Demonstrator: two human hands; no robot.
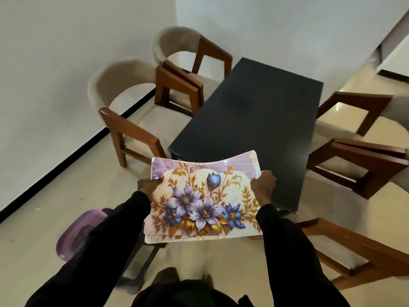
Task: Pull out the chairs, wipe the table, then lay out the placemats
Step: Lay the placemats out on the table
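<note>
**Placemats in hand, nothing laid yet**

So the stack of floral placemats (203, 200) is up in the air, just short of the near end of the dark desk (254, 120) and not touching it. It looks like several mats, since extra edges peek out at the bottom and at the top right. The left hand (149, 186) pinches the left edge, its fingers (156, 181) clamped with the thumb on top. The right hand (263, 185) grips the right edge the same way, curled round it. The stack bows down a bit in the middle between them.

Progress-wise, the chairs (130, 131) all stand back from the desk on both sides, so I'd call that step done. Wiping? Honestly can't tell from here; the top is dark and a little glossy, and no cloth is in view. Laying out is what's left, since every mat I can see is in the stack.

On the floor (55, 196) to the left there's a blurry purple thing (75, 233), maybe a tray.
</note>
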